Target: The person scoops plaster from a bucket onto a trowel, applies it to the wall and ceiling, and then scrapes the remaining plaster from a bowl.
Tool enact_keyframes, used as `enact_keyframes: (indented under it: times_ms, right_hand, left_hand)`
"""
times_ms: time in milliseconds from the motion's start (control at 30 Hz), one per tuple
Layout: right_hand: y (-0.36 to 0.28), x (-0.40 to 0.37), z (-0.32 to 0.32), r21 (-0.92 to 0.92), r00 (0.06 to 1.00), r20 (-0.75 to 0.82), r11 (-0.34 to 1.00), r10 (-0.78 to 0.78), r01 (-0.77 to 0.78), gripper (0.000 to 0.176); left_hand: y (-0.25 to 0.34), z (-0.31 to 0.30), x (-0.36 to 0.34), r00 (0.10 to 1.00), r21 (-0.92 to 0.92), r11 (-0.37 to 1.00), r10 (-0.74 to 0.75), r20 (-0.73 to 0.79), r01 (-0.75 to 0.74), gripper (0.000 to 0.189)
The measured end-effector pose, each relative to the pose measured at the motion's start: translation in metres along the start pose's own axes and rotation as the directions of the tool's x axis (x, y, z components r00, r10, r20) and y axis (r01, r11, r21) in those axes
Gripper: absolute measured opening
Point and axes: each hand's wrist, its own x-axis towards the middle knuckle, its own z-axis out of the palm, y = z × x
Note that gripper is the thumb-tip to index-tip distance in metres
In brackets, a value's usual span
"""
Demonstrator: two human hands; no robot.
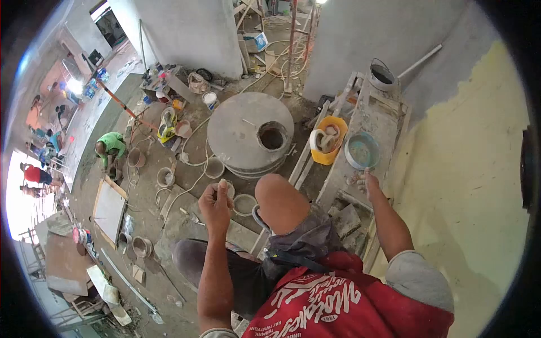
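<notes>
My left hand point(216, 208) is raised above the floor in front of my bent knee, its fingers curled closed. A small pale tip shows at the top of the fist; I cannot make out whether it is something held. My right hand point(367, 185) reaches to the near side of a round teal-rimmed bucket point(362, 151) on a plank, its fingers apart and close to the rim. Grey, wet-looking material lies inside the bucket. Beside it stands a cut-open yellow container point(328, 141) with pale objects in it.
A large round grey tank point(248, 127) with an open hole stands ahead. Another bucket point(382, 76) sits farther along the plank point(380, 121). A partly yellow wall point(468, 163) rises at right. A co-worker in green point(112, 143) bends at left, among buckets, hoses and boards.
</notes>
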Motion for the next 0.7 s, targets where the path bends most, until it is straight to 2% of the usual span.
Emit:
enact_keyframes:
  times_ms: [67,167,400,467,500,567,600,667,700]
  right_hand:
    - [0.008,0.034,-0.002,0.051,0.996,0.089,0.999,-0.004,-0.001,0.055]
    - [-0.006,0.028,0.008,0.077,1.0,-0.006,0.997,0.003,-0.002,0.051]
    - [-0.009,0.049,0.014,0.199,0.999,0.038,0.98,0.024,-0.031,0.043]
    - [-0.011,0.044,0.018,0.289,1.0,0.018,0.957,0.0,-0.005,0.032]
    - [-0.011,0.043,0.02,0.281,0.999,0.036,0.96,-0.002,-0.008,0.032]
    - [-0.009,0.045,0.02,0.337,0.995,-0.092,0.939,-0.042,0.071,0.028]
    - [-0.003,0.066,0.014,0.334,0.996,-0.08,0.94,-0.045,0.07,0.028]
    - [0.012,0.119,0.011,-0.054,0.897,-0.259,0.932,-0.359,0.358,0.027]
    - [-0.007,0.073,0.023,-0.039,0.887,-0.211,0.91,-0.411,0.413,0.028]
  left_hand:
    - [0.002,0.004,-0.001,1.0,0.059,0.998,0.002,-0.007,-0.002,0.023]
    - [0.003,0.01,-0.001,0.999,0.126,0.991,0.042,0.006,-0.043,0.021]
    - [-0.009,0.013,0.001,0.999,0.143,0.99,0.009,0.033,-0.014,0.018]
    - [-0.014,0.009,0.004,0.998,0.236,0.971,0.013,0.055,-0.025,0.017]
    - [-0.015,0.008,0.004,0.999,0.242,0.97,0.014,0.036,-0.023,0.017]
    - [-0.015,0.008,0.004,0.998,0.228,0.973,0.029,0.06,-0.042,0.016]
    - [-0.008,0.008,0.002,0.997,0.208,0.977,0.021,0.08,-0.037,0.018]
    - [-0.01,0.009,0.003,0.995,0.211,0.977,0.022,0.101,-0.043,0.02]
    - [-0.014,0.009,0.002,0.99,0.211,0.976,0.019,0.136,-0.048,0.022]
